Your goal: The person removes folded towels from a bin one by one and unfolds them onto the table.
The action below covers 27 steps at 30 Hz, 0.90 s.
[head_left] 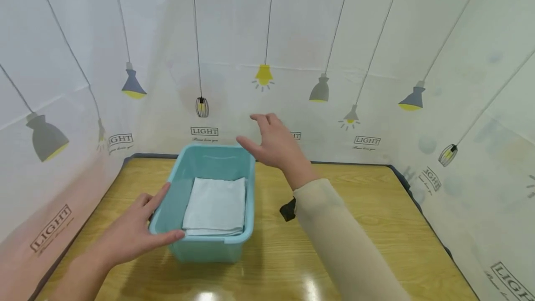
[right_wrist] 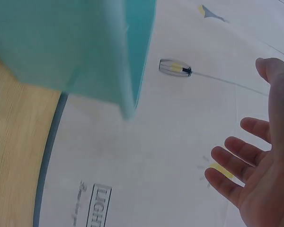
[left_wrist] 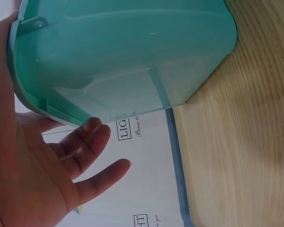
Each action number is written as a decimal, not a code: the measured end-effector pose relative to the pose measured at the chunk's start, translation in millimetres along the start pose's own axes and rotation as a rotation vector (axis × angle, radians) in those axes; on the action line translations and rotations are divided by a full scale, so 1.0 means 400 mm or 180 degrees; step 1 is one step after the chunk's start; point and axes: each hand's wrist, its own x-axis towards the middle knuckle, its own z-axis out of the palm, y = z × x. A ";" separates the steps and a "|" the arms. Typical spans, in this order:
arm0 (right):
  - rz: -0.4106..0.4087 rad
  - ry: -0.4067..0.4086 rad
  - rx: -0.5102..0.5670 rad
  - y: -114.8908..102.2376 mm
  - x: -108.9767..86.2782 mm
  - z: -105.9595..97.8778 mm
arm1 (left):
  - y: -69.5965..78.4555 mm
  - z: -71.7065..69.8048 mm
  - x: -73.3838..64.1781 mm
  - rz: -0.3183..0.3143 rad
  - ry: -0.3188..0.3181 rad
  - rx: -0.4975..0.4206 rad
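A light teal plastic bin (head_left: 212, 250) stands on the wooden table, left of the middle. Inside it lies a folded white cloth (head_left: 215, 206), flat on the bottom. My left hand (head_left: 133, 226) rests on the bin's near left corner, thumb along the front rim and index finger at the left rim. The left wrist view shows the other fingers of this hand (left_wrist: 42, 161) spread loosely below the rim. Above the far right corner of the bin, my right hand (head_left: 277, 145) is raised with fingers apart, holding nothing; the right wrist view shows its palm (right_wrist: 270, 189) beside the bin (right_wrist: 57, 52).
The wooden table (head_left: 347, 231) extends to the right of the bin. A white sheet (head_left: 234, 27) printed with hanging lamps encloses the back and both sides. A small black strap piece (head_left: 288, 210) shows by the right sleeve (head_left: 342, 240).
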 end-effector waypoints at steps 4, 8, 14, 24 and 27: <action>0.0017 -0.0010 0.0024 -0.062 0.045 0.016 | 0.001 -0.002 0.001 -0.0030 -0.0016 -0.0028; -0.0038 0.0097 0.0002 -0.112 0.078 0.041 | 0.002 -0.001 0.001 -0.0028 -0.0012 -0.0053; -0.0030 0.0200 -0.0168 -0.166 0.118 0.106 | -0.002 0.001 0.000 -0.0050 0.0000 -0.0070; 0.0142 -0.0147 -0.0329 -0.206 0.142 0.201 | -0.006 0.002 0.000 -0.0083 -0.0010 -0.0099; 0.0151 -0.0389 -0.0466 -0.214 0.145 0.228 | -0.006 0.001 0.000 -0.0087 -0.0005 -0.0089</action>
